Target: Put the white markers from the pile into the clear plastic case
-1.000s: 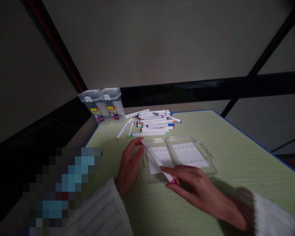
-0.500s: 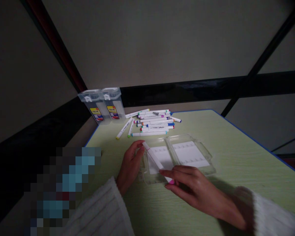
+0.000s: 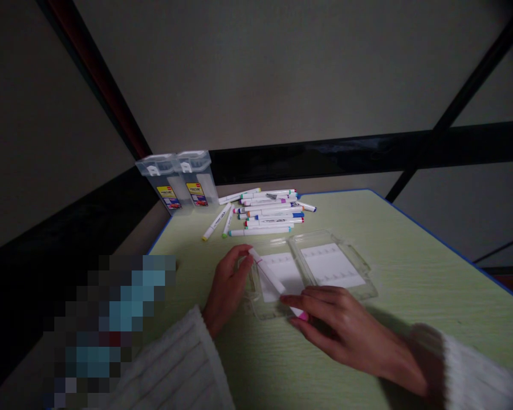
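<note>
A white marker (image 3: 270,275) with a pink end slants between my two hands, above an opened clear plastic case (image 3: 297,259). My left hand (image 3: 229,285) pinches its far end between thumb and fingers, beside the case's left edge. Around the pink end, the thumb and fingers of my right hand (image 3: 337,319) are closed. The case lies flat on the table, its two halves spread, each with a white insert (image 3: 331,265) inside. My right hand covers part of the near edge of the case.
Several white markers (image 3: 273,210) with coloured ends lie in a loose pile behind the case. Two clear lidded boxes (image 3: 196,185) with yellow labels stand at the back left, by the wall. The pale table (image 3: 414,256) has a blue edge. A blurred patch covers the lower left.
Almost nothing differs. Both hands and the marker have shifted very slightly to the right in the picture, still in the same grip.
</note>
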Available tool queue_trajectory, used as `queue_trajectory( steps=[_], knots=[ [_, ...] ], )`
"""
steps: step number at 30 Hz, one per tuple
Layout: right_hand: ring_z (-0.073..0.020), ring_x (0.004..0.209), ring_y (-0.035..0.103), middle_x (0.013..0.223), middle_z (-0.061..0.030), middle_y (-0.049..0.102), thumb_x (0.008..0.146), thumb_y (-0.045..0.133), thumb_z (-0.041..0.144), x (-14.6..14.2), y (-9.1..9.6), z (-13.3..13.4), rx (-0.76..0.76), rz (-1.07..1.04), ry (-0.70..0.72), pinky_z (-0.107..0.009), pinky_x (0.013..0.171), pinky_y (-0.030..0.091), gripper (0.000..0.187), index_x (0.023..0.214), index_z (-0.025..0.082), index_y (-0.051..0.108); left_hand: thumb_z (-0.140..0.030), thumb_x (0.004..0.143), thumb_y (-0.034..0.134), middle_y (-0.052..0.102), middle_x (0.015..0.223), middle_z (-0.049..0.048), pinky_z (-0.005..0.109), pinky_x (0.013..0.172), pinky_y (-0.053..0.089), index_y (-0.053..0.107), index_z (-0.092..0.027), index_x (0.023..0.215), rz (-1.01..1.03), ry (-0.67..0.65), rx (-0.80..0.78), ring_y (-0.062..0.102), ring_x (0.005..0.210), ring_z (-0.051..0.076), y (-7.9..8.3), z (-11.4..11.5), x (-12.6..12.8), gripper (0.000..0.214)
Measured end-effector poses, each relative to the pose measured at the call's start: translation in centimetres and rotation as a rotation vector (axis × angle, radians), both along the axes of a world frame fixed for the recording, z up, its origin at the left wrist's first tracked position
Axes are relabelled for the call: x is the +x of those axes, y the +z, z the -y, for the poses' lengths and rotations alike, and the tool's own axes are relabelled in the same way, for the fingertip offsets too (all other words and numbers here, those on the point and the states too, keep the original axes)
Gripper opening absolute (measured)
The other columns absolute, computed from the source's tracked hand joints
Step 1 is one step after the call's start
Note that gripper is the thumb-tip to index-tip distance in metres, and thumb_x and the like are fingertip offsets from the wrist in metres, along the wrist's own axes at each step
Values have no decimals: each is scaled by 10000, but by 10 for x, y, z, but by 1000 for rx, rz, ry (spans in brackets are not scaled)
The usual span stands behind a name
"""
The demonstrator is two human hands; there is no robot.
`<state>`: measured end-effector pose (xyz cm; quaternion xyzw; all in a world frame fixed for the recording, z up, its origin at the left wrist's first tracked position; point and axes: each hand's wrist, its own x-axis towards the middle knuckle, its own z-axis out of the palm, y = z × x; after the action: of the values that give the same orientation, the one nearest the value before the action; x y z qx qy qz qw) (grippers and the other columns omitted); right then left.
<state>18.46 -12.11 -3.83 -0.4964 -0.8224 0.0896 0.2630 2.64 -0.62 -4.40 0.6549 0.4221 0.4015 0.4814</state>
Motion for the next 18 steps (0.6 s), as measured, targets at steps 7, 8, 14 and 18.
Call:
queue_trajectory(
  steps=[7,8,14,18],
  knots=[
    [-166,654,563,740,-69,605,855,358,199,1,2,-1,26,43,0,-300,613,427,252,1005,137,549,-229,712,529,623,875,31,266,767,393,597,-159,845,-1,25,8,547,851,170,1,0,-1,164],
    [-162,648,560,728,-63,601,858,350,193,1,2,-1,32,43,0,-296,607,426,254,1011,134,544,-232,709,532,625,888,35,270,774,394,599,-157,852,7,28,8,549,859,173,1,0,-1,176],
    [-143,628,542,695,-39,585,877,309,169,1,1,-1,106,55,43,-283,603,423,264,983,136,549,-221,674,562,635,914,39,289,848,374,612,-151,853,63,63,49,549,901,178,1,0,-1,199],
    [-149,638,535,701,-42,583,888,295,169,0,3,-1,136,87,72,-287,601,423,274,998,132,543,-225,660,589,628,898,32,282,834,385,601,-162,870,126,51,70,553,888,168,1,1,0,219]
  ],
)
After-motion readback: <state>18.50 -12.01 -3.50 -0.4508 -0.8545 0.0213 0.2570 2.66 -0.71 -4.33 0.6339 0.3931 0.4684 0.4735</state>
